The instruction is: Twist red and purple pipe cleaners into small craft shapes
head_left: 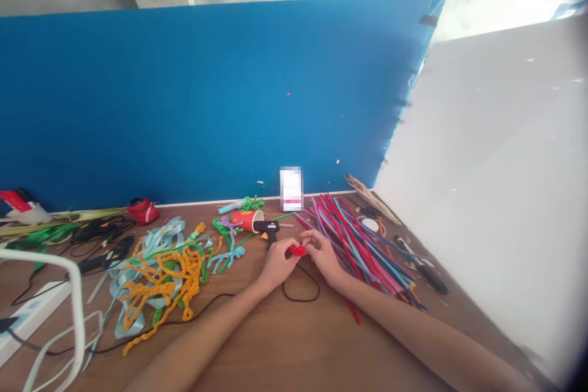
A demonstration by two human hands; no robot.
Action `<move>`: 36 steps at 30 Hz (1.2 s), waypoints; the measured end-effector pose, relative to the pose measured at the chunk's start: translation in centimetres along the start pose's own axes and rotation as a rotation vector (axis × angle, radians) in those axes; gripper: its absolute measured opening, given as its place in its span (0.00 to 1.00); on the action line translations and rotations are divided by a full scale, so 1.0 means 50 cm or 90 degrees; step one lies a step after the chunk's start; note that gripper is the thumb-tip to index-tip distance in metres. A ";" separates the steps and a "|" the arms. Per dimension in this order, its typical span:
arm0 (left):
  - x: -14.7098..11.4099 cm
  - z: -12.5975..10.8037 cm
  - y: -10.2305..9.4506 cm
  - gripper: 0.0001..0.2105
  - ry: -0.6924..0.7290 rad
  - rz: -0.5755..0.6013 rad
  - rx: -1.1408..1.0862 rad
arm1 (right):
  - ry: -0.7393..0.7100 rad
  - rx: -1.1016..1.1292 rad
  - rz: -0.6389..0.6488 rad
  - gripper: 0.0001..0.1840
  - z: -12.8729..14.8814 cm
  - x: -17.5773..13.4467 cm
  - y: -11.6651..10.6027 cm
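A broad blue panel spans the head view's upper frame, behind a brown wooden table. And there, lower centre, the left hand, curled closed, pinches a small fuzzy red piece! The right hand, half-curled, is right beside it; whether it grips too, I cannot tell.

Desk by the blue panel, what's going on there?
A person's left hand pinches a red piece, with the right hand right up beside it; whether that one grips too is unclear. Beyond them, a glue gun sits by a cup. Colored strips lie to the right, orange strands to the left.
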State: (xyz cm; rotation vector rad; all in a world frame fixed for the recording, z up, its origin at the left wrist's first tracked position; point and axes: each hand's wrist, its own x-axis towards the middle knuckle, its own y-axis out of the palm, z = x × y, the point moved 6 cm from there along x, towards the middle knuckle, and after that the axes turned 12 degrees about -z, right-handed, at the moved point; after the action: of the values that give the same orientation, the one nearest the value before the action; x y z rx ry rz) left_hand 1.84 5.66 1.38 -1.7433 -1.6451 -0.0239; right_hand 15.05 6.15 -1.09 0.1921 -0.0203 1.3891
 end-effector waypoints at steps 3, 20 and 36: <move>0.001 0.001 -0.003 0.05 0.000 -0.016 0.008 | -0.003 -0.012 0.024 0.14 -0.007 0.001 0.005; -0.002 0.009 -0.003 0.04 -0.025 -0.021 0.041 | -0.065 0.047 0.007 0.15 0.011 -0.001 -0.001; -0.002 0.000 -0.013 0.05 -0.012 -0.042 -0.029 | -0.042 -0.050 0.059 0.10 0.016 -0.006 0.008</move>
State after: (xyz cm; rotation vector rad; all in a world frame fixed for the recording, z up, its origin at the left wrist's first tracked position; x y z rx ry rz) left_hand 1.24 5.51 1.67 -1.7273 -1.7285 -0.0764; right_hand 14.68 5.82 -0.31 0.1734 -0.1395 1.4705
